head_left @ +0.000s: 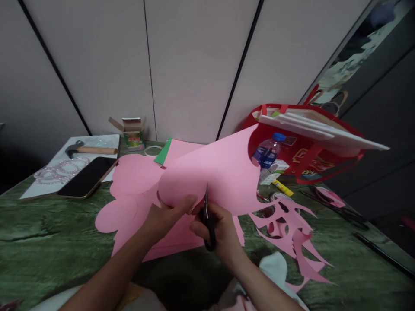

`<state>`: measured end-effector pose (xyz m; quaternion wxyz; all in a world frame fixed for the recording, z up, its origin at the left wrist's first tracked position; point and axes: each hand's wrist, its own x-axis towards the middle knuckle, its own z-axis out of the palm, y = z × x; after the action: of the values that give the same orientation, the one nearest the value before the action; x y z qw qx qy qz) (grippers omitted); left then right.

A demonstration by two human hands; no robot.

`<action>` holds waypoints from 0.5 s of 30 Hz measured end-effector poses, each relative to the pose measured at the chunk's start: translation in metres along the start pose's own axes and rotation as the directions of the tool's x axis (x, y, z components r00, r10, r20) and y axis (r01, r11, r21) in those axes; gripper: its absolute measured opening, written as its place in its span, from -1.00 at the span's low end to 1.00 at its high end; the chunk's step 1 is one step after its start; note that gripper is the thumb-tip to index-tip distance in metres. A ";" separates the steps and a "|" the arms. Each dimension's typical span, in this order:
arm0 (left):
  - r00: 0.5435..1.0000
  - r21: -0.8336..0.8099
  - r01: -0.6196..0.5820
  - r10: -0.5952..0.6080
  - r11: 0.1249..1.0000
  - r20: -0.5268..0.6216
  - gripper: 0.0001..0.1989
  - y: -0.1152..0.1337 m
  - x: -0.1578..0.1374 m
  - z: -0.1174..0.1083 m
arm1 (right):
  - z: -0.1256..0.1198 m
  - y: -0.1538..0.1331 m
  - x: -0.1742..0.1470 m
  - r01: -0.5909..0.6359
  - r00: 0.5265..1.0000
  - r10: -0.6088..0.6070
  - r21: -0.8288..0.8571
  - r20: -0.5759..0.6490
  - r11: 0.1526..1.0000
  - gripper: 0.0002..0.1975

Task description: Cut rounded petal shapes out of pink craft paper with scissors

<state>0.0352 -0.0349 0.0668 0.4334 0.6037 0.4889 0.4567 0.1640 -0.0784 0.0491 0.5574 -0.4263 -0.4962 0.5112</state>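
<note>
Scissors [207, 216] between fingers [194, 226], in paper [220, 172]

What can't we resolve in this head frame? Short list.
- Scissors blades: head view, only the tip shows at the pink sheet; the right hand covers most of the handles.
- Left hand fingertips: behind the sheet's edge.
- Water bottle base: hidden by the sheet.
- Small box label: too small to read.
- Red bag contents: mostly covered by white boards.

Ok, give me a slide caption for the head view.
Left hand steadies a pink paper sheet while the right hand cuts it with black scissors.
</note>
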 end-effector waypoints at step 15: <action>0.991 -0.008 0.101 -0.100 0.995 0.085 -0.79 0.009 -0.004 -0.001 | -0.005 0.000 0.003 0.036 0.999 -0.036 -0.034 -0.008 0.999 -0.69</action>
<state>0.0355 -0.0400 0.0747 0.4800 0.5944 0.4971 0.4113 0.1687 -0.0757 0.0487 0.5614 -0.4290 -0.5099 0.4908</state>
